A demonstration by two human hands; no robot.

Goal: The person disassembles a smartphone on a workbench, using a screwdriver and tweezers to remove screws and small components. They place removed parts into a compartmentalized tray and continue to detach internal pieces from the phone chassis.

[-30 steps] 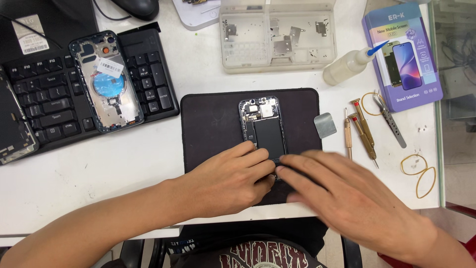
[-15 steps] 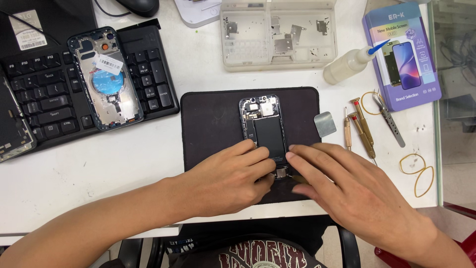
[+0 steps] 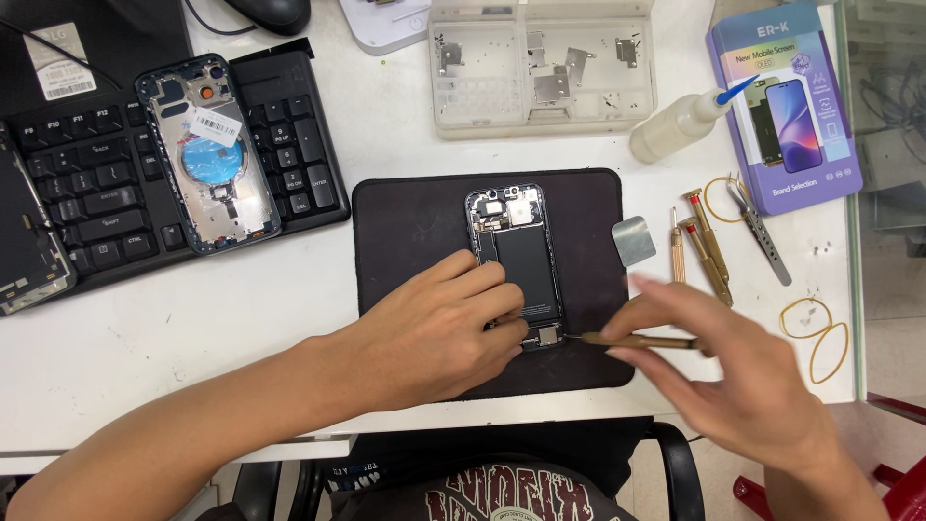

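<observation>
An opened phone (image 3: 518,253) with its battery and boards exposed lies on a black mat (image 3: 405,224) in the middle of the white table. My left hand (image 3: 439,328) rests on the mat, fingers pressing the phone's lower left edge. My right hand (image 3: 719,371) holds a slim brass-coloured screwdriver (image 3: 637,341) level, its tip at the phone's bottom right corner.
A phone back housing (image 3: 207,154) lies on a black keyboard (image 3: 96,183) at left. A clear parts tray (image 3: 540,63), a squeeze bottle (image 3: 680,121) and a purple box (image 3: 781,101) stand at the back. More screwdrivers (image 3: 704,246), tweezers (image 3: 757,227), a metal pry piece (image 3: 634,240) and rubber bands (image 3: 815,328) lie at right.
My right hand has pulled back to the right from the phone's lower end and now shows the screwdriver pointed at its bottom corner. The left hand stays put.
</observation>
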